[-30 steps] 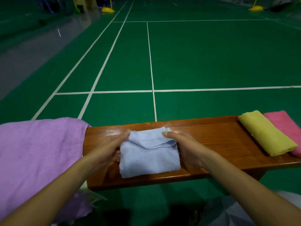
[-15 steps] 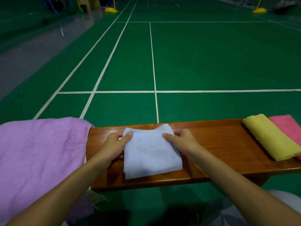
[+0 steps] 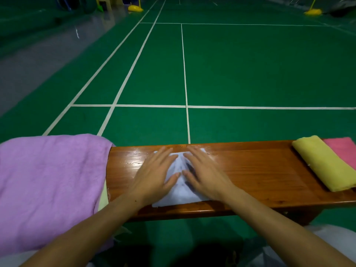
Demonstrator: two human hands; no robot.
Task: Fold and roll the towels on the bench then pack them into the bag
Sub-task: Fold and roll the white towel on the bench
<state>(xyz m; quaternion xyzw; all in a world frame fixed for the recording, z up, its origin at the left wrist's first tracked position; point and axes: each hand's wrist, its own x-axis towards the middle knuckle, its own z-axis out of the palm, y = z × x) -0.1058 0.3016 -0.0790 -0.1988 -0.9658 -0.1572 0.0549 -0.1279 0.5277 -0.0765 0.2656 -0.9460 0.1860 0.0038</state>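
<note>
A folded light blue towel (image 3: 180, 191) lies on the wooden bench (image 3: 256, 170) in front of me. My left hand (image 3: 155, 174) presses flat on its left half, fingers straight. On the right half my right hand (image 3: 206, 174) lies flat too, fingers straight. The two hands cover most of the towel; only a strip between them and its near edge show. A rolled yellow towel (image 3: 323, 162) and a pink towel (image 3: 342, 149) sit at the bench's right end. No bag is in view.
A large purple towel (image 3: 50, 182) drapes over the bench's left end, with a pale yellow cloth edge (image 3: 103, 199) under it. Green court floor (image 3: 250, 74) with white lines stretches beyond. Bare bench wood lies between the blue and yellow towels.
Both hands let go of the blue towel's far corners and now press flat on top of it. The fold was laid down and the towel lies flat.
</note>
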